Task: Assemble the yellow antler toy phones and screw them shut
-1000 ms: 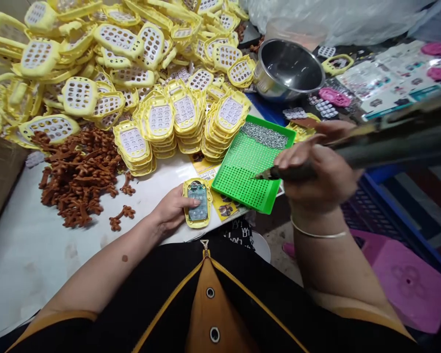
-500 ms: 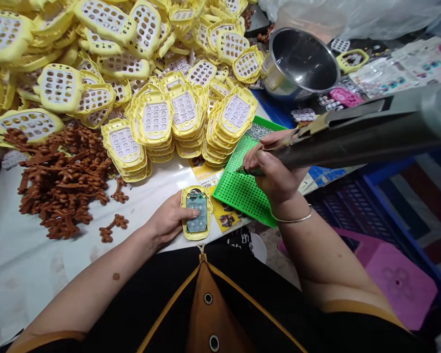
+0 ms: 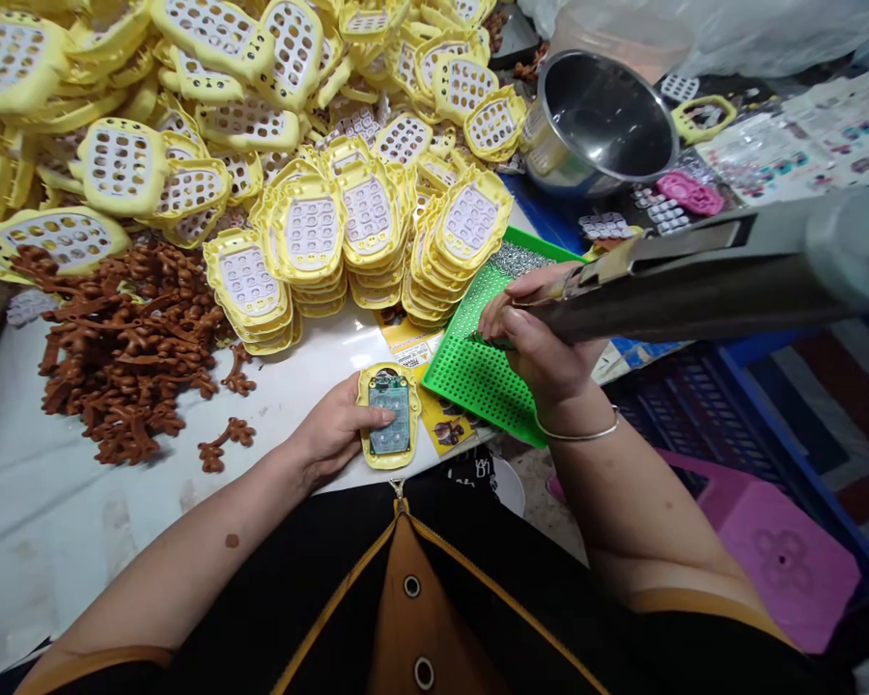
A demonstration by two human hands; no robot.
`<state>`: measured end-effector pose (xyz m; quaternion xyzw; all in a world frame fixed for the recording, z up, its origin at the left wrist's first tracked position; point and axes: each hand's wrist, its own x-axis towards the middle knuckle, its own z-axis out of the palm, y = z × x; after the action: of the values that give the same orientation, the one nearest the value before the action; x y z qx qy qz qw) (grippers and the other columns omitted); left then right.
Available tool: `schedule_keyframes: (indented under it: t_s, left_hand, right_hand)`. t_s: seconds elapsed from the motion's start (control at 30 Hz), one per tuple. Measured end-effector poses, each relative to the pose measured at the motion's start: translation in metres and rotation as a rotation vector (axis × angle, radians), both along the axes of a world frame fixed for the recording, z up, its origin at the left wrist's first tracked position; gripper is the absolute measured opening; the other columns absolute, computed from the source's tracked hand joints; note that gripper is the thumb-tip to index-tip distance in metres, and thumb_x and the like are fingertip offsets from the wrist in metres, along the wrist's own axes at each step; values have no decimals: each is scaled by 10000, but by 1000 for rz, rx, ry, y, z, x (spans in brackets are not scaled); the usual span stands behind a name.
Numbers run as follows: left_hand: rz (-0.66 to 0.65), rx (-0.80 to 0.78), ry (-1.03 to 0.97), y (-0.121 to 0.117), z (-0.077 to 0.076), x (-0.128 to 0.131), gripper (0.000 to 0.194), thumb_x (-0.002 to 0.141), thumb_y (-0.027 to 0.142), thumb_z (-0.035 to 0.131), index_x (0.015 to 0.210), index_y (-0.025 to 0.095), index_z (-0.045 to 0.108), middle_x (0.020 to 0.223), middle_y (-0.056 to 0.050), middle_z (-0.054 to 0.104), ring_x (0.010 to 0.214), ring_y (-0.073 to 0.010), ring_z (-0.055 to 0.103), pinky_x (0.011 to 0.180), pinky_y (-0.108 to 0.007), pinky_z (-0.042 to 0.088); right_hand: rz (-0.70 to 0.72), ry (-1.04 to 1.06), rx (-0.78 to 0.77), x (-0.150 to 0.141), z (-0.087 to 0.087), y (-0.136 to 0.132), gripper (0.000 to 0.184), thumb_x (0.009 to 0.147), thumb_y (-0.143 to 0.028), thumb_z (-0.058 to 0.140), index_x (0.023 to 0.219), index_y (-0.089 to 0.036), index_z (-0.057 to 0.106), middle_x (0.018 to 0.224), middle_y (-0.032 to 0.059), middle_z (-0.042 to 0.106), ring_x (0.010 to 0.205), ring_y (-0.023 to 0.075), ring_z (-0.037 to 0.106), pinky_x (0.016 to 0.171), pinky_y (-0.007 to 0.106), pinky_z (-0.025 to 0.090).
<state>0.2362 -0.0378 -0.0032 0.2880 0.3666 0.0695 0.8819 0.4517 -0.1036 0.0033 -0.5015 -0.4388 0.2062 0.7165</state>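
My left hand [image 3: 333,425] grips a yellow plastic shell [image 3: 368,449] at the table's front edge, its thumb pressed on the green circuit board [image 3: 389,439] lying in it. My right hand [image 3: 550,357] is wrapped round a long dark electric screwdriver [image 3: 666,290], held above a green perforated tray [image 3: 470,372]. The tool's tip points left, near my bent fingers; whether these also pinch a screw I cannot make out. Small silver screws [image 3: 518,259] are heaped at the tray's far end. Beyond my left hand stand several stacks of yellow shells [image 3: 308,236] with pale keypads in them.
Brown branch-shaped plastic parts [image 3: 126,357] are piled at the left. A large heap of yellow shells [image 3: 123,164] fills the back left. A steel bowl [image 3: 601,116] stands behind the tray. Blue crates [image 3: 702,415] and a pink stool [image 3: 789,560] are at the right, below the table.
The view has shifted slightly. Both hands keep their grips, with the shell and the screwdriver in nearly the same places.
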Motion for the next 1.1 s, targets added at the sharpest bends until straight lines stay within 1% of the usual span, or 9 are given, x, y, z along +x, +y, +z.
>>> schedule_keyframes:
  t_s: [0.1, 0.2, 0.27, 0.33, 0.4, 0.5, 0.67, 0.93, 1.1]
  left_hand:
    - [6, 0, -8, -1, -1, 0, 450, 604, 13, 710, 1021, 118, 578, 929, -104, 736, 787, -211, 703, 739, -329, 567]
    - [17, 3, -31, -2, -1, 0, 444, 592, 1, 703, 1005, 120, 592, 911, -97, 735, 765, -199, 696, 740, -330, 558]
    - [24, 1, -53, -3, -2, 0, 429, 582, -2, 697, 983, 119, 605, 892, -89, 732, 753, -195, 689, 746, -332, 550]
    - [35, 6, -85, -4, -3, 1, 412, 573, -4, 689, 958, 123, 617, 854, -71, 726, 731, -186, 678, 733, -322, 538]
    - [49, 17, -109, -4, -3, 1, 405, 564, -6, 682, 941, 131, 624, 826, -52, 715, 714, -179, 664, 717, -312, 523]
    - [51, 26, -122, -5, -2, 1, 408, 554, -5, 672, 933, 136, 620, 823, -45, 699, 720, -181, 648, 726, -321, 503]
    - [63, 31, -112, -4, -1, 1, 417, 524, -21, 642, 906, 143, 609, 787, -11, 650, 733, -170, 614, 774, -337, 473]
    - [53, 32, -104, -3, -4, 1, 427, 499, -21, 615, 890, 148, 604, 789, -7, 627, 720, -155, 588, 746, -313, 450]
    - [50, 54, -99, -3, -5, 1, 413, 503, -27, 613, 879, 143, 589, 774, -4, 622, 705, -144, 577, 716, -291, 448]
  right_hand:
    - [19, 9, 114, -12, 16, -4, 155, 775, -341, 697, 883, -271, 609, 565, -53, 525, 477, 135, 534, 466, 311, 451]
    - [66, 65, 209, -32, 35, -9, 120, 777, -286, 681, 863, -273, 599, 565, -51, 526, 484, 136, 537, 479, 316, 479]
    - [148, 85, 234, -46, 45, -11, 120, 794, -261, 659, 899, -271, 602, 576, -52, 530, 497, 133, 539, 505, 318, 499]
    - [235, 76, 230, -60, 49, -11, 132, 817, -261, 636, 943, -272, 601, 583, -57, 523, 496, 127, 537, 499, 307, 495]
    - [276, 65, 226, -71, 48, -8, 147, 823, -274, 631, 965, -273, 593, 591, -60, 513, 496, 126, 537, 481, 296, 479]
    - [289, 70, 205, -82, 42, -1, 177, 823, -269, 637, 988, -271, 572, 616, -56, 523, 523, 136, 547, 511, 311, 487]
    - [342, 67, 186, -86, 31, 8, 207, 841, -240, 611, 1036, -283, 553, 658, -51, 533, 530, 132, 531, 530, 317, 491]
    - [270, 62, 149, -88, 24, 12, 195, 841, -301, 615, 1025, -307, 549, 619, -55, 485, 548, 156, 539, 516, 332, 479]
    - [296, 43, 149, -90, 27, 14, 184, 819, -275, 644, 981, -288, 558, 597, -60, 499, 506, 147, 533, 470, 316, 453]
